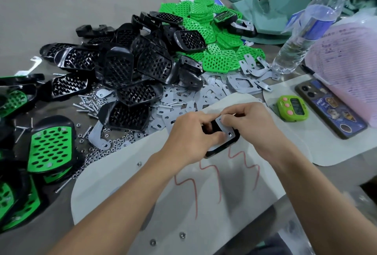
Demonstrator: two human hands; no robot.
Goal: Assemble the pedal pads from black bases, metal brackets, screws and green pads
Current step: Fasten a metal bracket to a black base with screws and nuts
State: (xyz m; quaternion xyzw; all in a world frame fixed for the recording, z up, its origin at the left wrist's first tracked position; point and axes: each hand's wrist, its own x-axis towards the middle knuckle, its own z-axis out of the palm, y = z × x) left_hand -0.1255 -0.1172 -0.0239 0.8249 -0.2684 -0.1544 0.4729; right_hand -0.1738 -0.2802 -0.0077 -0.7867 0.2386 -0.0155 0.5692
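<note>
At six o'clock, two bare forearms reach in over a white board marked with red zigzags. Just beyond, at frame centre, the left hand curls round a black base and grips it from the nine o'clock side. The right hand pinches the far edge of a metal bracket that lies flat on the base. Whether a screw is already in cannot be told.

The base looks like light, stiff moulded plastic with a glossy skin that may slip, so it is probably best held by its rim. The bracket is thin sheet metal, rigid but easily skidded. It is likely best steered by its edges, leaving the corner holes free.

At nine o'clock lie finished pedal pads, green set into black. At ten o'clock is a scatter of screws and nuts, tiny, apt to roll, and a fingertip job. Loose brackets spread at twelve o'clock just past the hands.

Farther out at eleven o'clock is the heap of black bases. The green pads are piled beyond at twelve to one o'clock. They are perforated and appear flexible, and could be lifted by any edge.

At three o'clock sit a green timer and a phone. A water bottle stands at two o'clock.
</note>
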